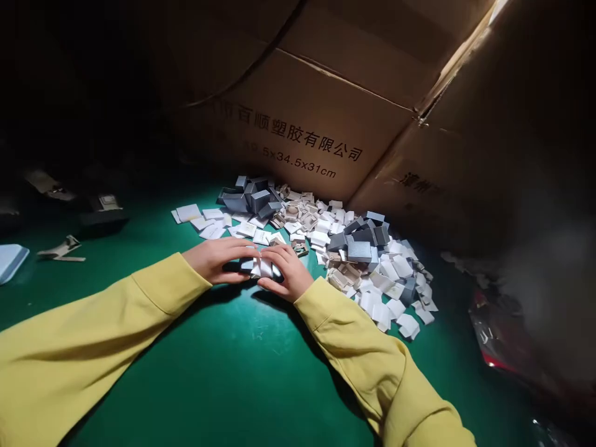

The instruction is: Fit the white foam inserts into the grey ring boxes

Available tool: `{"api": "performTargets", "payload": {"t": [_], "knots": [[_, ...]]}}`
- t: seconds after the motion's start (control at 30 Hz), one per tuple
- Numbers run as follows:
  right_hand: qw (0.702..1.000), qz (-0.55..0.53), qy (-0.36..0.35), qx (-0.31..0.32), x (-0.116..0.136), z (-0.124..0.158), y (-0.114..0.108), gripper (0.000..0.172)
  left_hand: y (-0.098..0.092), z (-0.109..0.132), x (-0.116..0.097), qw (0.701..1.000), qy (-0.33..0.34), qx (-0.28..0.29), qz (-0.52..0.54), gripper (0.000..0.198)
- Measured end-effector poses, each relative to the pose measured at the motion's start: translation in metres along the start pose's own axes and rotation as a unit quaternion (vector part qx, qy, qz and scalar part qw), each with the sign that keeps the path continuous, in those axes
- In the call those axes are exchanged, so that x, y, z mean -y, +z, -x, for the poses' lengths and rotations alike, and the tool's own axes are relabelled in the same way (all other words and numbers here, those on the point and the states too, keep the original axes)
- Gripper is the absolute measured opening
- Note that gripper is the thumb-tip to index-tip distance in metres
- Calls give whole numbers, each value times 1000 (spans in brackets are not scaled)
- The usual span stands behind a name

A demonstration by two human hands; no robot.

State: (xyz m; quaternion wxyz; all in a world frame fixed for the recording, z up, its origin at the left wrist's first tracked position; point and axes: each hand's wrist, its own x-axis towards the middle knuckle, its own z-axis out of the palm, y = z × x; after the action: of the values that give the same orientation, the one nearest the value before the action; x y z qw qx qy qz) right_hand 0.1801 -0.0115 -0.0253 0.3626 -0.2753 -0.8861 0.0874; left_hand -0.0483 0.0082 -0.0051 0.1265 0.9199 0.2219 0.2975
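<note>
My left hand (218, 259) and my right hand (287, 272) meet over the green table (242, 366), both in yellow sleeves. Between their fingers they pinch a small white and grey box piece (261, 267). Just beyond the hands lies a heap of white card pieces (372, 285) mixed with small grey boxes (358, 248). A second cluster of grey boxes (249, 198) sits further back.
Large brown cardboard cartons (298, 124) with printed lettering wall in the back and right. Flat white pieces (200, 218) lie left of the heap. A pale tray corner (10, 259) and scraps (60, 249) lie at far left. Crumpled plastic (498, 341) sits at right.
</note>
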Motion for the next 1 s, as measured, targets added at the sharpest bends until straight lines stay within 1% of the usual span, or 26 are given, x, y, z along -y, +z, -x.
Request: {"api": "performTargets", "payload": {"t": [0.13,0.2,0.3,0.4,0.63,0.7,0.87,1.0], "knots": [[999,-20,40,17,-1,1,5,40,6,3,3,999,-9,-11,48,33],[999,-23,43,17,-3,2,6,37,8,3,4,998,-16,-11,66,35],[1000,-19,18,8,-4,3,6,27,8,3,5,997,-28,-6,78,39],[1000,11,-1,25,-4,4,6,21,8,2,4,996,-41,0,78,41],[992,88,-21,92,-5,4,5,19,7,3,1,993,-79,4,83,44],[989,99,-32,109,-5,1,2,18,7,2,1,993,-79,2,87,44],[981,134,-54,129,-1,-4,-4,12,6,1,0,994,-60,3,89,43],[974,158,-76,141,0,-5,-6,14,5,0,-2,993,-74,15,91,44]]}}
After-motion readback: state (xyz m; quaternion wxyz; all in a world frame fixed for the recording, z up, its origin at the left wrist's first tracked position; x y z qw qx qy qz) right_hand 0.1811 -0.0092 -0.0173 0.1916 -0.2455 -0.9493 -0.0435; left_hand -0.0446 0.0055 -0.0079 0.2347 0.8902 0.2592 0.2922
